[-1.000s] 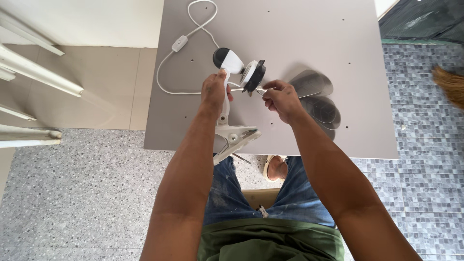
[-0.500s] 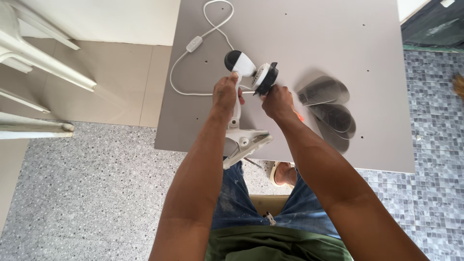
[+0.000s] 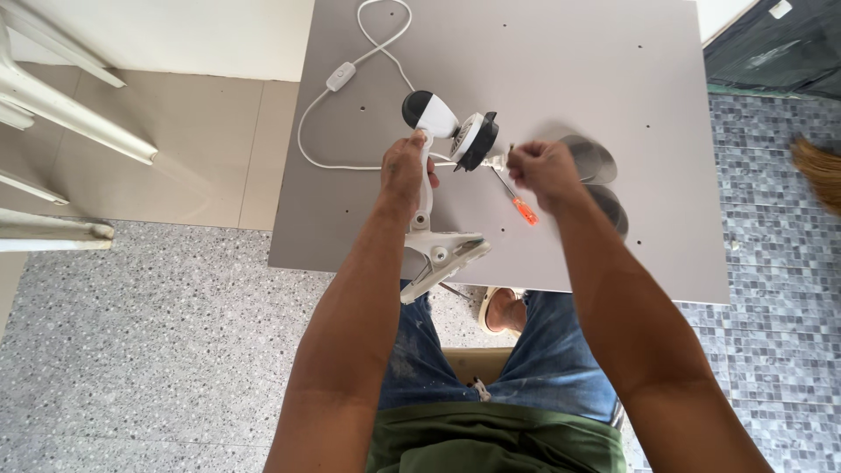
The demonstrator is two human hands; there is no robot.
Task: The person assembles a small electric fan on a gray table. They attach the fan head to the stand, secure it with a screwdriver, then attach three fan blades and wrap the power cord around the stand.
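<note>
My left hand (image 3: 405,171) grips the white stem of a small clip-on fan (image 3: 438,118) over a grey board (image 3: 543,70). The fan's black and white motor head (image 3: 473,140) points right, and its white spring clamp (image 3: 438,256) hangs past the board's near edge. My right hand (image 3: 543,171) pinches something small at the motor's front shaft; what it pinches is hidden by the fingers. A screwdriver with an orange handle (image 3: 523,208) lies on the board just under that hand. Grey fan blades (image 3: 596,162) lie behind my right hand.
The fan's white cord with an inline switch (image 3: 340,76) loops across the board's far left. White plastic chair legs (image 3: 61,114) stand at the left. A broom (image 3: 819,171) shows at the right edge. My knees and a sandal (image 3: 499,308) are below the board.
My right hand has pulled a little to the right, away from the motor head. The camera view has shifted, so the board and fan sit more central.
</note>
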